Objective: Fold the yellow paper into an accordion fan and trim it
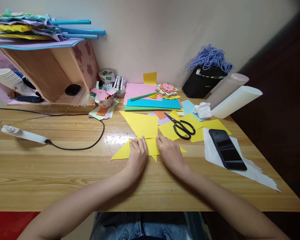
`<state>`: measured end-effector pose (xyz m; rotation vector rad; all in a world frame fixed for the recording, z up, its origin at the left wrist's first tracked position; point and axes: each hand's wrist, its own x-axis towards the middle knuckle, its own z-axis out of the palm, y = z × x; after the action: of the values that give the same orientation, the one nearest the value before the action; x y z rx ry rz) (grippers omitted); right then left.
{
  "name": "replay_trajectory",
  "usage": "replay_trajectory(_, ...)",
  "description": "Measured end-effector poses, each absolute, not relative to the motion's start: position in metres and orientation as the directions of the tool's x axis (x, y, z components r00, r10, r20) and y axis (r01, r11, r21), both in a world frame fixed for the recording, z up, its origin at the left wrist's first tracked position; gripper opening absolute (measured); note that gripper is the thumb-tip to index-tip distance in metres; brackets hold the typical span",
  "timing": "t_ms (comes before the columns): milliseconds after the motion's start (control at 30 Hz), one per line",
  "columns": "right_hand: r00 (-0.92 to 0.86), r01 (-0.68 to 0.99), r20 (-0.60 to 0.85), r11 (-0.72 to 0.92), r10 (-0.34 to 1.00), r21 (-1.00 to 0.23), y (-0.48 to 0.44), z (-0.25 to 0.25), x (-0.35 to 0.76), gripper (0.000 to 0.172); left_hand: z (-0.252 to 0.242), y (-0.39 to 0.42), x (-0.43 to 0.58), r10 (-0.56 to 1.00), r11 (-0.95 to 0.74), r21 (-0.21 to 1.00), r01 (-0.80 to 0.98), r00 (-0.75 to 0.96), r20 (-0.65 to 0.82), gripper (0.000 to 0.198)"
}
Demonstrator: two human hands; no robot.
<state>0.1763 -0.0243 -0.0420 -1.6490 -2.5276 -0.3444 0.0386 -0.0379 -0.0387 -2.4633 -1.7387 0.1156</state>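
A folded sheet of yellow paper point(145, 124) lies on the table in front of me, with pointed flaps spreading to the left, the right and the back. A narrow pleat runs across its middle. My left hand point(138, 150) is closed, its bent fingers pinching the left part of that pleat. On the same fold, a short way to the right, the curled fingers of my right hand point(170, 154) grip the paper. My palms hide part of the lower flaps. Black-handled scissors point(183, 129) rest on yellow scraps point(168, 130) beyond my right hand.
A black phone point(227, 149) lies on white paper point(258, 170) at the right. To the left is a white device point(25, 134) with a black cable point(75, 149). Coloured sheets point(152, 104), a layered paper flower point(168, 89) and a pink box point(86, 71) stand along the back.
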Motion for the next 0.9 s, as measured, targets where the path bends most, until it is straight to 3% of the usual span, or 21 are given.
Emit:
replay_trajectory(167, -0.235, 0.964, 0.02, 0.23, 0.972, 0.134, -0.029, -0.029, 0.173, 0.028, -0.037, -0.039, 0.04, 0.956, -0.288, -0.219, 0.932, 0.293, -0.011, 0.052)
replay_trajectory(333, -0.17, 0.971, -0.04, 0.174, 0.985, 0.164, -0.029, -0.023, 0.173, 0.029, -0.032, -0.039, 0.041, 0.963, -0.269, -0.253, 0.929, 0.261, -0.064, 0.052)
replay_trajectory(533, -0.138, 0.98, 0.017, 0.134, 0.99, 0.145, -0.03, -0.027, 0.173, 0.024, -0.029, -0.042, 0.042, 0.97, -0.243, -0.358, 0.902, 0.215, -0.116, 0.055)
replay_trajectory(733, -0.141, 0.987, 0.1, 0.132, 0.985, 0.086, -0.029, -0.03, 0.178, 0.023, -0.027, -0.043, 0.042, 0.968, -0.241, -0.356, 0.903, 0.198, -0.151, 0.055)
replay_trajectory(900, -0.088, 0.994, 0.237, 0.101, 0.968, -0.047, -0.022, -0.029, 0.185, 0.025, -0.026, -0.043, 0.041, 0.968, -0.243, -0.318, 0.916, 0.208, -0.141, 0.054)
